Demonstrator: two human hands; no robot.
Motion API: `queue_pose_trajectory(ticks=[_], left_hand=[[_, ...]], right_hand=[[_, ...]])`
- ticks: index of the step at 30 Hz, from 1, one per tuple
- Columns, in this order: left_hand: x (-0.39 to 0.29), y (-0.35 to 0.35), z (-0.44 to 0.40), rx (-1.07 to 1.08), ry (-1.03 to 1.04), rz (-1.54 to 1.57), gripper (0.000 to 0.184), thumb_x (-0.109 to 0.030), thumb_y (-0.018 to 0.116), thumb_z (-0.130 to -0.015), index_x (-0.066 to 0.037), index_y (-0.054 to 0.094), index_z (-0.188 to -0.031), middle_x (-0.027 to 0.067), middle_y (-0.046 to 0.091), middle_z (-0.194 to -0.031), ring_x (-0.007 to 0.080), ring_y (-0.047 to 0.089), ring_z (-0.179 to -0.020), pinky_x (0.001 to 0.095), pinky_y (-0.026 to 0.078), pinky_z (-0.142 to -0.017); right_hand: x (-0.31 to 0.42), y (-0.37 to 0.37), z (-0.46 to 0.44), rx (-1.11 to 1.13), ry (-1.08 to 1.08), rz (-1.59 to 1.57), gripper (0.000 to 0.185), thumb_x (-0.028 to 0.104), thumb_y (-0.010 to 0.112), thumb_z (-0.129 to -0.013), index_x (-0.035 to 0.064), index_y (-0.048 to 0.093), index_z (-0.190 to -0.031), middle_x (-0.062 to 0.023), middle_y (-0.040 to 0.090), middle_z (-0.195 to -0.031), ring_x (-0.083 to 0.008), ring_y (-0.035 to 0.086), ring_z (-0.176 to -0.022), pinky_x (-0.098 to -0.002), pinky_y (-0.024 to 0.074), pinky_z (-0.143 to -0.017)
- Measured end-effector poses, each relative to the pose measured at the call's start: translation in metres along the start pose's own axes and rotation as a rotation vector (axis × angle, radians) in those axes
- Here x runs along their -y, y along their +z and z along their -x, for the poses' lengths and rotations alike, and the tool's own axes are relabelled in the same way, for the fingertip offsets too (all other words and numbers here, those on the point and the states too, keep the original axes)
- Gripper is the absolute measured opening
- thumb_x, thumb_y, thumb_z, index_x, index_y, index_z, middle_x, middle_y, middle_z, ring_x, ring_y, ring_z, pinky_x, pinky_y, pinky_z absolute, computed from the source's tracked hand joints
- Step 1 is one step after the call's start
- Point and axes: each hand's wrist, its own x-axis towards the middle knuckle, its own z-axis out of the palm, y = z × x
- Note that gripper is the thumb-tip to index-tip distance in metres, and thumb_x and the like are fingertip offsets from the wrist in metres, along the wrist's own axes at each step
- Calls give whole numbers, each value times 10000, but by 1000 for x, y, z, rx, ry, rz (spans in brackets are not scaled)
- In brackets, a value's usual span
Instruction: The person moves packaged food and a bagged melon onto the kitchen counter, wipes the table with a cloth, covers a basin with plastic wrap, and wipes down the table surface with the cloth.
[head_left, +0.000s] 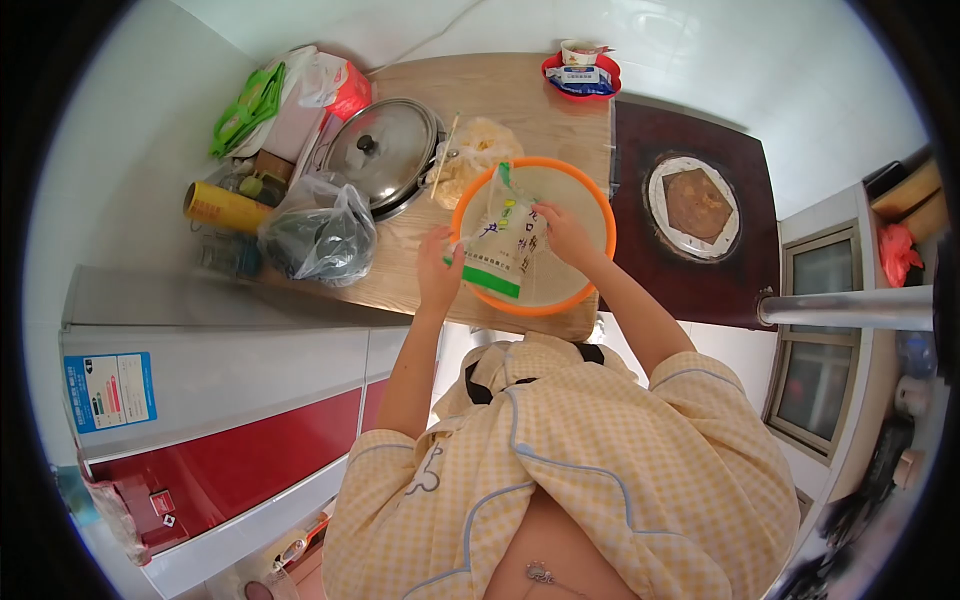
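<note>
A clear plastic packet (503, 240) with green edges and printed characters is held over a round basin (606, 225) with an orange rim. My left hand (440, 270) pinches the packet's left edge, at the basin's left side. Over the basin, my right hand (565, 235) grips the packet's right side between thumb and fingers. Beyond the basin's upper left lies a clear bag (482, 142) with pale yellowish contents, and a thin stick (446, 155) rests beside it.
Left on the wooden table (500, 82) are a lidded pan (383, 152), a knotted plastic bag (320, 232) and a yellow roll (226, 207). A red tray (581, 92) stands at the back. To the right is a dark table (640, 150) with a round inset.
</note>
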Motion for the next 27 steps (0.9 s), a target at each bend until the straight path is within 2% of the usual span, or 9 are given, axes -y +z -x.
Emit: queue_pose_trajectory(ticks=[1, 4, 8, 11, 14, 16, 20, 22, 27], left_hand=[[5, 2, 2, 101, -20, -5, 230, -68, 589, -719, -18, 528, -935, 144, 542, -973, 305, 511, -908, 383, 399, -787], [16, 9, 11, 95, -13, 16, 146, -90, 594, -722, -14, 557, -841, 119, 570, -898, 287, 539, -837, 369, 419, -741], [25, 1, 16, 169, -90, 73, 139, -98, 592, -736, -24, 566, -850, 129, 570, -945, 278, 535, -888, 339, 416, -780], [39, -7, 7, 385, -38, 16, 143, -111, 576, -755, -29, 584, -872, 110, 578, -936, 249, 541, -894, 318, 418, -772], [54, -9, -5, 371, -127, 285, 145, -142, 560, -787, -23, 591, -865, 105, 590, -909, 232, 548, -877, 327, 423, -761], [63, -13, -16, 207, -265, 497, 178, -138, 506, -831, -23, 600, -929, 55, 594, -890, 159, 543, -845, 267, 416, -757], [99, -4, -35, 221, -426, 407, 176, -136, 514, -829, -17, 580, -941, 57, 595, -888, 148, 550, -813, 261, 430, -726], [127, 14, -43, 24, -514, 354, 202, -166, 554, -801, -4, 548, -923, 101, 587, -905, 186, 579, -777, 277, 438, -717], [164, 40, -70, 40, -441, 139, 221, -121, 568, -751, -5, 520, -932, 120, 570, -873, 241, 551, -808, 331, 430, -736]], right_hand=[[-5, 2, 1, 48, -26, 49, 432, -9, 452, -751, 111, 459, -1166, -86, 435, -1230, -302, 435, -1085, -375, 391, -881], [-11, 3, 1, 210, -12, 76, 501, -12, 447, -757, 126, 384, -1235, -75, 330, -1318, -301, 373, -1158, -374, 366, -919], [-22, 2, 0, 466, 1, 46, 659, -24, 434, -775, 163, 174, -1351, -93, 125, -1410, -302, 254, -1248, -373, 301, -992], [-22, -1, -3, 494, -20, 106, 661, 11, 443, -772, 176, 169, -1350, -96, 102, -1413, -315, 277, -1235, -383, 331, -965], [-2, -13, -3, 525, 106, 104, 666, 43, 478, -768, 173, 177, -1348, -109, 106, -1411, -324, 266, -1239, -380, 325, -969], [5, -12, 0, 488, 131, 116, 670, 58, 489, -767, 166, 175, -1348, -119, 106, -1409, -327, 275, -1234, -377, 324, -968], [9, -4, 9, 304, 177, -30, 638, 75, 500, -770, 138, 213, -1336, -161, 178, -1380, -337, 315, -1207, -376, 327, -960], [9, 0, 11, 247, 191, -69, 609, 71, 498, -773, 126, 244, -1324, -167, 226, -1353, -332, 360, -1167, -370, 344, -943], [17, 11, 21, 123, 329, -185, 509, 54, 497, -774, 100, 362, -1263, -173, 342, -1270, -299, 473, -1028, -338, 392, -889]])
